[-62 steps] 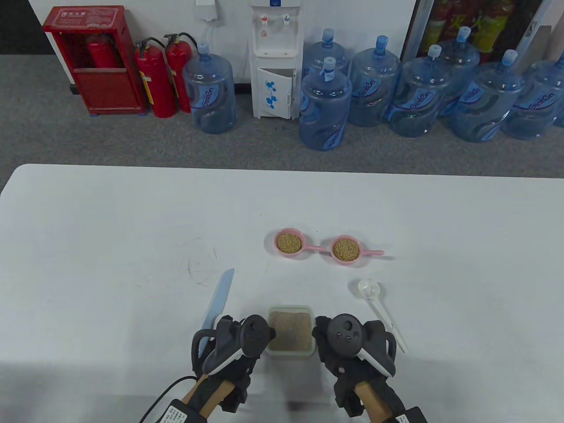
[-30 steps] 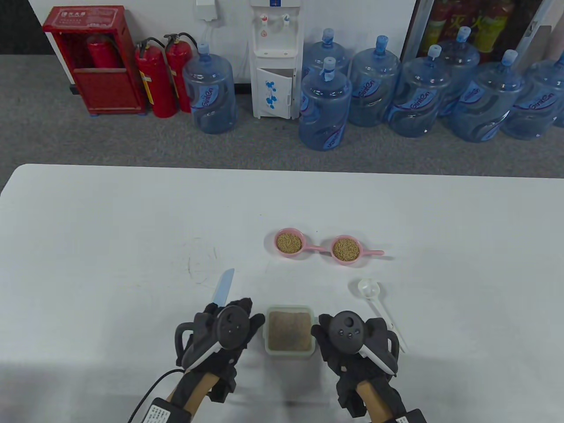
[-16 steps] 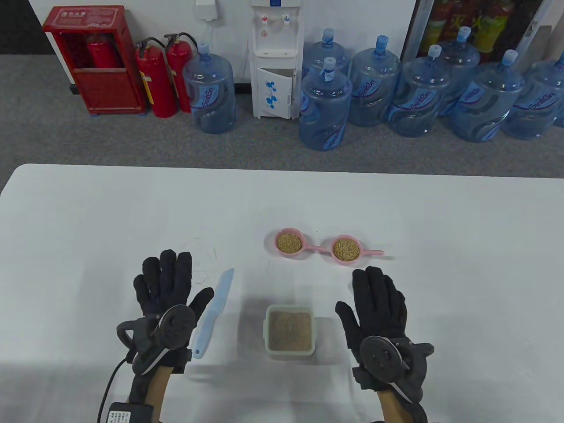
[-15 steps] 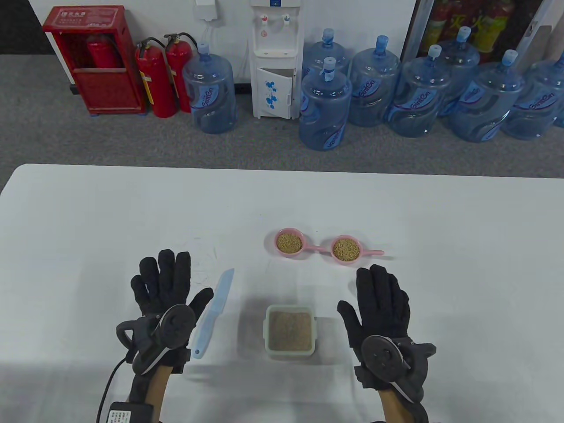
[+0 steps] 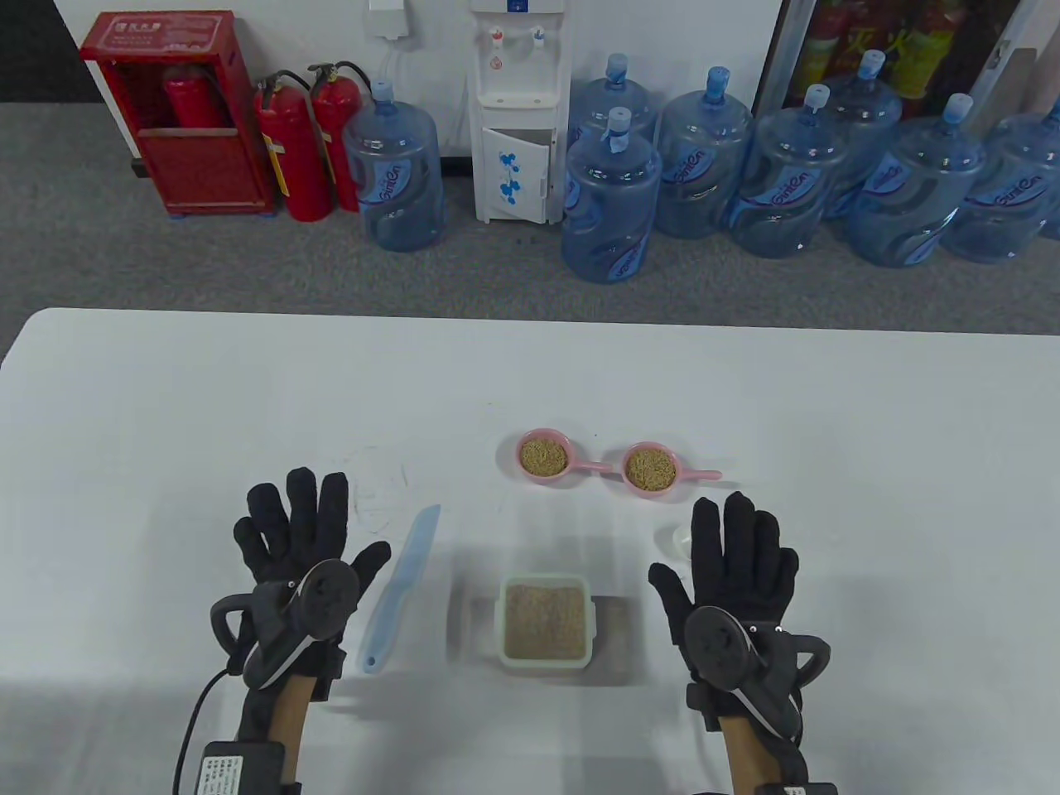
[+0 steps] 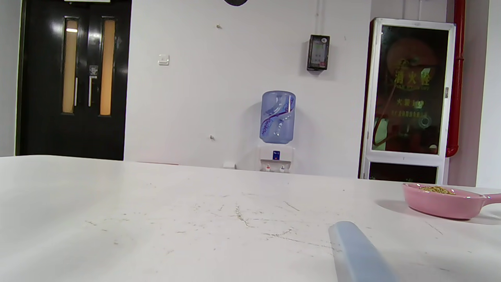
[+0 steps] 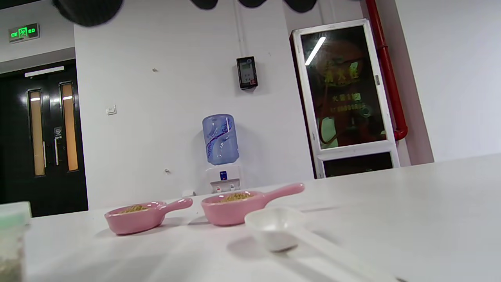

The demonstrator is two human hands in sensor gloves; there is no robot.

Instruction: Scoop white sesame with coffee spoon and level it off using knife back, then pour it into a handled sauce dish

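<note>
A square white tub of sesame point(image 5: 544, 621) sits near the table's front edge. Left of it lies a light-blue knife point(image 5: 399, 585), its tip point(image 6: 354, 250) showing in the left wrist view. My left hand point(image 5: 291, 534) hovers flat beside the knife, fingers spread, holding nothing. My right hand point(image 5: 737, 551) is spread flat over the white coffee spoon point(image 5: 679, 540), hiding most of it; its bowl point(image 7: 274, 227) shows in the right wrist view. Two pink handled sauce dishes point(image 5: 543, 455) point(image 5: 651, 469) hold sesame farther back.
The white table point(image 5: 166, 397) spreads wide to the left, right and back. Beyond its far edge on the floor stand several water bottles point(image 5: 613, 199), a water dispenser point(image 5: 517, 108) and red fire extinguishers point(image 5: 306, 149).
Both hands left the tub's sides, opened flat and moved outward and forward. The left now sits beside the knife, the right over the spoon. The tub shifted slightly.
</note>
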